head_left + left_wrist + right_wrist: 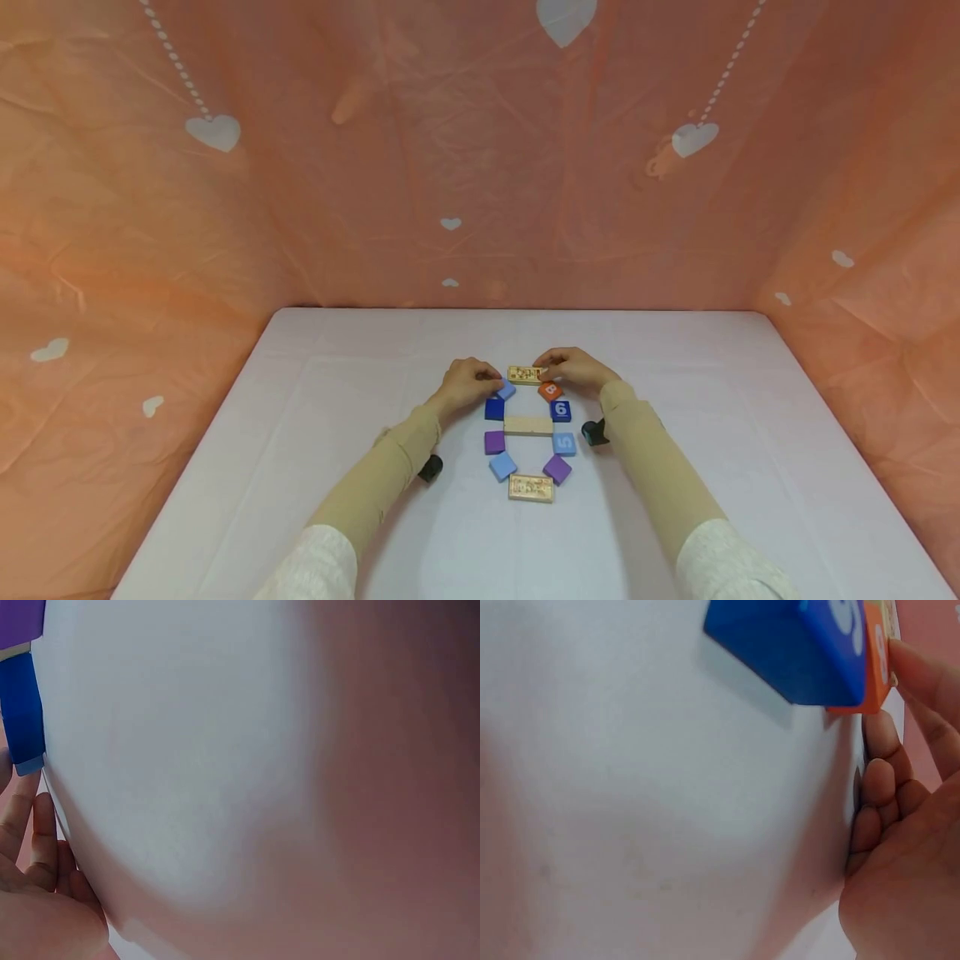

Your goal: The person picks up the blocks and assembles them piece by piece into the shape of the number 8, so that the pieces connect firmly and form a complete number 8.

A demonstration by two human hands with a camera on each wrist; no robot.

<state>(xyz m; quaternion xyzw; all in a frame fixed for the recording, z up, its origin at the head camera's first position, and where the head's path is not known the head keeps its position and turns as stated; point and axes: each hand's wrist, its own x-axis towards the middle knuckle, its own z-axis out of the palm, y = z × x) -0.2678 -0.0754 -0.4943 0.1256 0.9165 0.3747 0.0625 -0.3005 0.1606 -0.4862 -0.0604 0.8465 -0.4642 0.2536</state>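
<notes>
On the white table, coloured square blocks and wooden tiles form a figure-eight outline. At its upper left, my left hand (467, 383) pinches a light blue block (507, 389) between thumb and fingertips. A dark blue block (494, 409) sits just below; in the left wrist view the dark blue block (22, 712) largely hides the light blue one. My right hand (576, 367) pinches the right end of the top wooden tile (523, 375), which bears a printed pattern. Close under those fingers lies an orange block (551, 391) with a white 8, beside a blue numbered block (561, 411).
A plain wooden tile (528, 427) crosses the middle. Lower down are purple blocks (494, 442) (557, 469), light blue blocks (502, 467) (564, 443) and a patterned wooden tile (531, 488). Orange cloth (480, 167) with hearts surrounds the table (360, 350).
</notes>
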